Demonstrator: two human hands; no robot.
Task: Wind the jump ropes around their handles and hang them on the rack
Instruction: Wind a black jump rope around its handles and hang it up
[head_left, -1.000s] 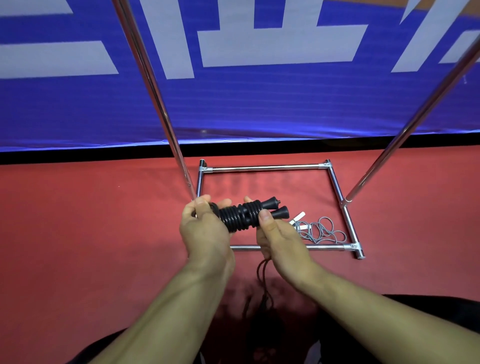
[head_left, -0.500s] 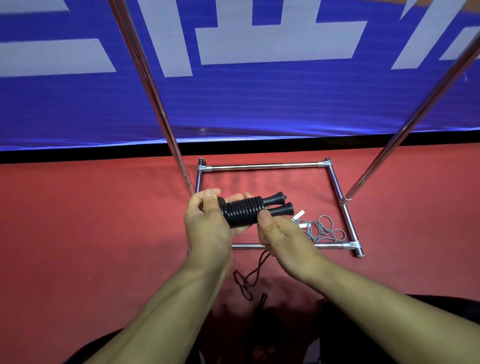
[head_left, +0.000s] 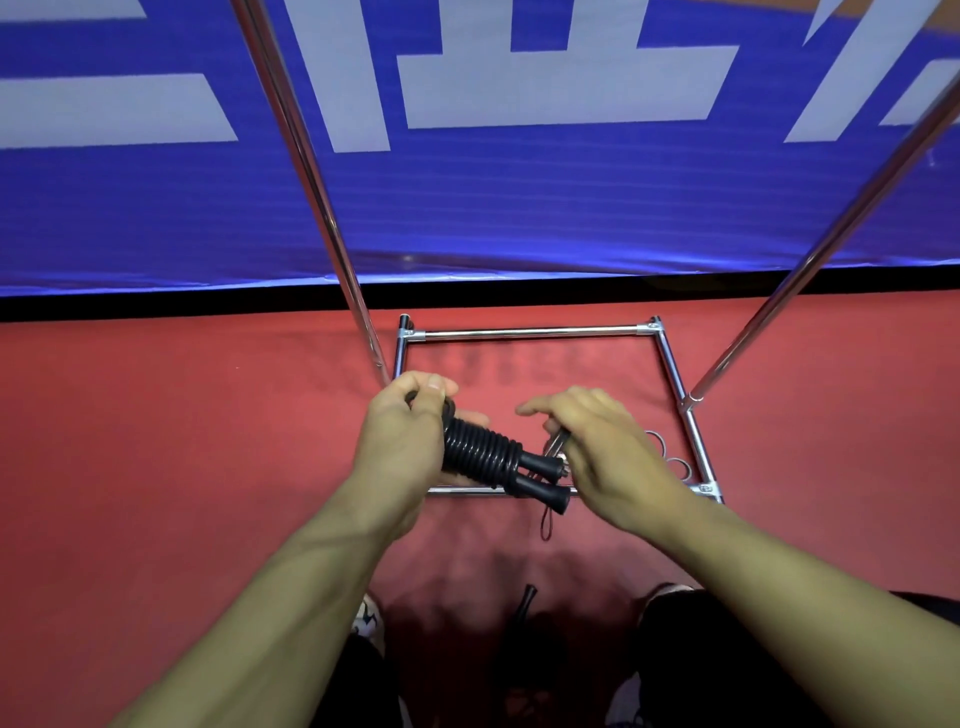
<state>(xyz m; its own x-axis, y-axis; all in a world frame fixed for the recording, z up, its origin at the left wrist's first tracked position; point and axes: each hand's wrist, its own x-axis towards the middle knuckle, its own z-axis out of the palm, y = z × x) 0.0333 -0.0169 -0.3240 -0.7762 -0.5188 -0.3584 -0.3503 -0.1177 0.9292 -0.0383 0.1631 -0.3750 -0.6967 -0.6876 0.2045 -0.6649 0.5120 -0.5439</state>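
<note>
Jump rope: black, its cord coiled tightly round two handles laid side by side, held in the air above the near bar of the rack base. Bundle tilts down to the right, with both handle ends poking out of the coil at lower right. A short loop of cord hangs below the lower handle end.

My left hand wraps the left end of the bundle; thumb lies over the top, fingers curl underneath, grip closed round the wound handles. My right hand sits just right of the handle ends, palm down, fingers bent; its grip appears to pinch the free cord close to the upper handle tip, though the contact is partly hidden under the fingers. Both forearms reach forward from the bottom of the view.

Change against half a second ago: the bundle was close to level with the handle ends pointing right and slightly up; now the ends point down and right. The right hand has gone from beneath the bundle to above and beside the ends. The slack cord that trailed toward the floor is nearly all taken up.

Surroundings: a grey rope lies on the red floor inside the rack base, mostly hidden behind my right hand. Another black handle lies on the floor near my feet. Two chrome uprights rise left and right before a blue banner.
</note>
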